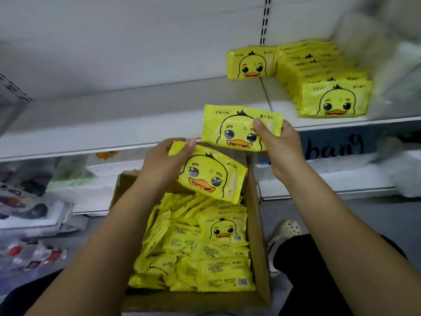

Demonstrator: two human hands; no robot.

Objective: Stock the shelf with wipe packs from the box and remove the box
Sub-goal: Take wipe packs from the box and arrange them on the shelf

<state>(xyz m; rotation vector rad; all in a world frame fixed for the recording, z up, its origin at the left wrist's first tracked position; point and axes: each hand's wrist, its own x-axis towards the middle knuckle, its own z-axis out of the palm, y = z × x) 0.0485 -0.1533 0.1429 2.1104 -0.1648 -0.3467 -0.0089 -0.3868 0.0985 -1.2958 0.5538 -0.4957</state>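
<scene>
The left hand [167, 156] gripped the first wipe pack [211, 176], yellow with a duck face, by its far left corner, holding it tilted just above the open cardboard box [257, 224]. The right hand [280, 147] pinched the second wipe pack [237, 126] at its right end, thumb across the face, before the white shelf [136, 115]. Loose packs [205, 247] filled the box. At the shelf's far right stood a row of packs [323, 74], a single pack [250, 61] upright just left of it.
</scene>
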